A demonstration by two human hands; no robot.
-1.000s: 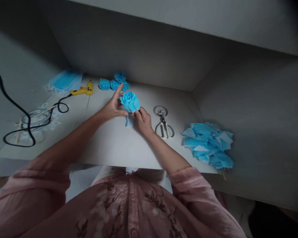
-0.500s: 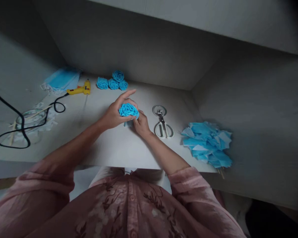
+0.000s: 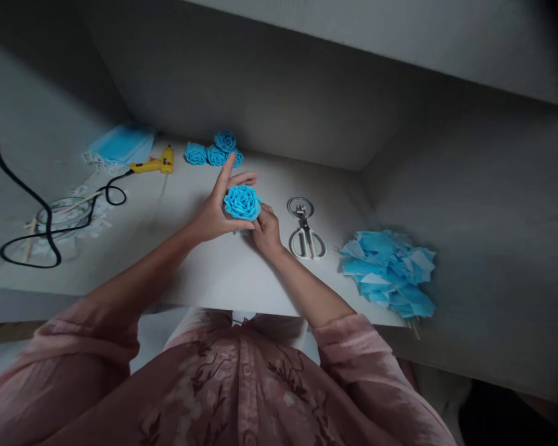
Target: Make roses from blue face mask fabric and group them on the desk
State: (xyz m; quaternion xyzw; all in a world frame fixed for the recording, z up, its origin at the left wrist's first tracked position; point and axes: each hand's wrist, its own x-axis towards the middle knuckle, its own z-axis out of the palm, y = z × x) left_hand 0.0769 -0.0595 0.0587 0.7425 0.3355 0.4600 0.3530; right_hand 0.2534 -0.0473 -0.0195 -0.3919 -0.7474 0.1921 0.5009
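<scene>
A round blue rose of folded material (image 3: 242,202) faces up above the middle of the white table (image 3: 232,279). Around its left and lower side curls my left hand (image 3: 216,210), thumb below the bloom, with the index finger raised and another finger stretched behind it. My right hand (image 3: 267,230) is closed just under the rose's right edge, pinching its base; what exactly lies between those fingers is hidden. White-handled scissors (image 3: 307,238) lie right of my right hand, their tips over a small round ring (image 3: 300,207).
Blue roses (image 3: 216,155) stand at the back, near a yellow glue gun (image 3: 160,162) and blue masks (image 3: 123,147). The black cord (image 3: 51,217) loops over a bowl with sticks and white scraps (image 3: 65,214) at left. Blue pieces (image 3: 390,269) are heaped at right.
The rose has tilted to show more of its face. My left index finger has lifted and the left fingers have spread wider. The view has shifted slightly.
</scene>
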